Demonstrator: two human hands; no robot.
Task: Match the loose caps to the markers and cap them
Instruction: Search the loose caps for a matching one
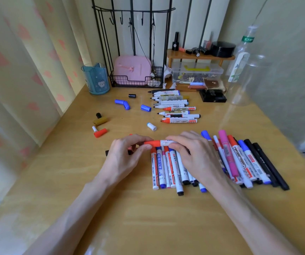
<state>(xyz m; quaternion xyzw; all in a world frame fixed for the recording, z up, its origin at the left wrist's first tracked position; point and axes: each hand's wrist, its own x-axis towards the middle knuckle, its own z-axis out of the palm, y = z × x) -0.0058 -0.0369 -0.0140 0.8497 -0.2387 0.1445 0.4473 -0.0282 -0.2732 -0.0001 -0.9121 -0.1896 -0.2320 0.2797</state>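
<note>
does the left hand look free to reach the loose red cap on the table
Probably yes for reach: only bare table lies between the left hand and the red cap. But it is pinching the red-capped marker, so it must let go first.

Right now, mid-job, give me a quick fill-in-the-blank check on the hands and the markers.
The cap pinched by the left hand is ___.
The marker barrel gripped by the right hand is ___.
The uncapped markers lie in a row, tips pointing to the person's ___.
Missing words: red; white; left.
</note>
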